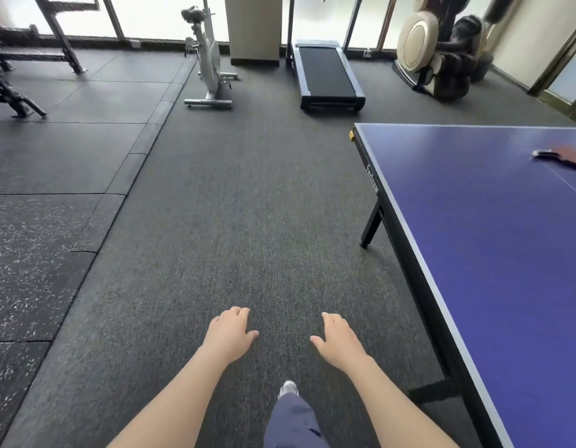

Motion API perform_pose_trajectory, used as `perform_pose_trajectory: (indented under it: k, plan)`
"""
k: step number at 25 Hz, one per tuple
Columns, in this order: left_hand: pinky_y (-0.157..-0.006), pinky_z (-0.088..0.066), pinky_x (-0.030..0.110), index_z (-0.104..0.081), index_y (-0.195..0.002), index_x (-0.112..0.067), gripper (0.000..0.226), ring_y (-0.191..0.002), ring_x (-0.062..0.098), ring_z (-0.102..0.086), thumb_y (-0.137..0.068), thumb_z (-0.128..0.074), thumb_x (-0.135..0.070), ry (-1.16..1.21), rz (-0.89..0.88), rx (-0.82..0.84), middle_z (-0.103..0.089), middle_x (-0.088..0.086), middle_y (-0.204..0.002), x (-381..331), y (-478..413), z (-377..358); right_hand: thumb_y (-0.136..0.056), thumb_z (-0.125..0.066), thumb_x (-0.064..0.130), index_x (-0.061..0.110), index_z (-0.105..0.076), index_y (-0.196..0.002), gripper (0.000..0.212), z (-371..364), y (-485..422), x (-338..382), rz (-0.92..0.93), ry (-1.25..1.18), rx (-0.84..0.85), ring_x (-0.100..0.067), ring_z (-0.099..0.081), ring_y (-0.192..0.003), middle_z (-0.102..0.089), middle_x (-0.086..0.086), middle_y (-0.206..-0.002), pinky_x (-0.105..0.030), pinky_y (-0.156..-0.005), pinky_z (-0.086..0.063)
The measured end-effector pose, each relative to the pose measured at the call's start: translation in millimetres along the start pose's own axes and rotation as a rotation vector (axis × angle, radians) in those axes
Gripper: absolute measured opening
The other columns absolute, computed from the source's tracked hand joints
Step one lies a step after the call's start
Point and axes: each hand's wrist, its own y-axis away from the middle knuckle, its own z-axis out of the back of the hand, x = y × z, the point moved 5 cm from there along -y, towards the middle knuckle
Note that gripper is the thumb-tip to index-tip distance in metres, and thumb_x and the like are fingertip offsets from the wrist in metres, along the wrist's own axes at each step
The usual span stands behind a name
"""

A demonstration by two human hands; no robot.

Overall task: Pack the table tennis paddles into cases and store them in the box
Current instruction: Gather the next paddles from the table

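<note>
At the far left stands a black metal rack on dark speckled rubber mats. Further right, near the windows, a white exercise bike stands on the grey carpet, then a black treadmill, and a massage chair in the corner.

Low in the middle, both bare forearms reach forward over the carpet. The left hand is palm down, fingers loosely curled and holding nothing. The right hand, just beside it, is likewise empty, fingers relaxed and spread a little. Between the arms show a leg in blue trousers and a light shoe.

On the right is the blue table. A paddle, red face up, lies flat on it at the far right edge, well apart from both hands.
</note>
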Motion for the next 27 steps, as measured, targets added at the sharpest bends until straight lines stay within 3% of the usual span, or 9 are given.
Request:
perform_pose_trajectory:
  k: [11, 27]
  plan:
    - [-0.109, -0.034, 0.036, -0.032, -0.147, -0.015, 0.059, -0.135, 0.023, -0.039, -0.097, -0.044, -0.045, -0.025, -0.069, 0.009, -0.038, 0.004, -0.149, -48, -215, 121, -0.098, -0.046, 0.037, 0.007, -0.021, -0.148, 0.063, 132, -197, -8, -0.047, -0.034, -0.013, -0.025, -0.029, -0.139, -0.03, -0.011, -0.151, -0.036, -0.113, -0.027]
    - [-0.107, -0.035, 0.037, -0.034, -0.145, -0.014, 0.057, -0.133, 0.023, -0.041, -0.098, -0.043, -0.046, -0.062, -0.136, 0.019, -0.039, 0.004, -0.148, -16, -599, 326, -0.098, -0.045, 0.037, 0.008, -0.02, -0.149, 0.063, 302, -559, 56, -0.106, -0.073, -0.033, -0.025, -0.027, -0.141, -0.029, -0.01, -0.152, -0.036, -0.114, -0.026]
